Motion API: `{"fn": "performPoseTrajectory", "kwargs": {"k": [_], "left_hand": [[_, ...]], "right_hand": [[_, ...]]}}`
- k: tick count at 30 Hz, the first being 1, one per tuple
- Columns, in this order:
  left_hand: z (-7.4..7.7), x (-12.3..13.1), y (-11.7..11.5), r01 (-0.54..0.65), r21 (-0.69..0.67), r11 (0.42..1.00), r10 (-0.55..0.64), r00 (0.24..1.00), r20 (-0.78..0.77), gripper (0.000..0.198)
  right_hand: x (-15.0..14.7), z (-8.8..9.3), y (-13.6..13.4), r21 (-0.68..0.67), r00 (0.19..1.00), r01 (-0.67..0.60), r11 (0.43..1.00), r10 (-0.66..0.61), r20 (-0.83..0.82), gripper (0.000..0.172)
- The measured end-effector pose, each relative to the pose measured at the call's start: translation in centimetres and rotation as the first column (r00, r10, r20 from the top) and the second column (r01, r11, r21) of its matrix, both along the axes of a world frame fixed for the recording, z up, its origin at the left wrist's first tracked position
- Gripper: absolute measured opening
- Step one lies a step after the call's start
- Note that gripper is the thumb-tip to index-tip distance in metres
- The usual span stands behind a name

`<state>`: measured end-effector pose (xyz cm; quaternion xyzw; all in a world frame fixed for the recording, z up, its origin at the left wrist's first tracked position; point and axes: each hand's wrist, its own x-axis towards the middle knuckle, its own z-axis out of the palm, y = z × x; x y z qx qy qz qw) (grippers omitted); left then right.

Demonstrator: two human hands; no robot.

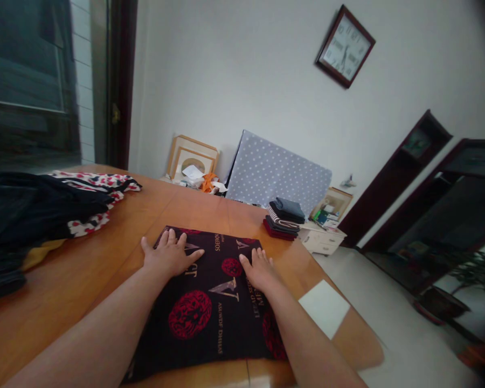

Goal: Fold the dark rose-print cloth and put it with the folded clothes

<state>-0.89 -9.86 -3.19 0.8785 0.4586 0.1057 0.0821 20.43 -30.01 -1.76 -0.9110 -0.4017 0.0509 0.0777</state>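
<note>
Fingers (172, 237) were loose and spread, laid flat rather than clenched or pinching anything, and that went for both hands as far as I could make out. Head view was the only angle, so going off that: the left hand (167, 256) rested on the far left part of a dark printed cloth (210, 312), and the right hand (262, 272) sat over its right edge near the far corner. The cloth lay right in front of the person on the wooden table (84, 280), pretty flat and roughly squared off, red medallions and gold lettering facing up. Couldn't tell if it was one layer or several. As for progress, I'd call it somewhere in the middle. Toward the far right edge of the table stood a neat stack (285, 221) of folded fabric, maroon at the bottom, stripes in between, grey-blue on top, so those pieces looked done. Over on the left was a loose heap (44, 210), mostly dark with some red-and-white print and a bit of yellow poking out, and none of that looked sorted. The cloth itself seemed partway: tidy and spread, but well apart from the stack. A white sheet (325, 307) lay off to the right, untouched.
</note>
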Motion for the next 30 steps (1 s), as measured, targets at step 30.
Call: {"fn": "performPoseTrajectory", "kwargs": {"k": [30], "left_hand": [[-0.1,-0.2,0.8,0.043,0.078,0.996,-0.044,0.999,0.01,0.092]], "right_hand": [[-5.7,-0.5,-6.9,0.058,0.999,0.035,0.998,-0.036,0.002,0.086]]}}
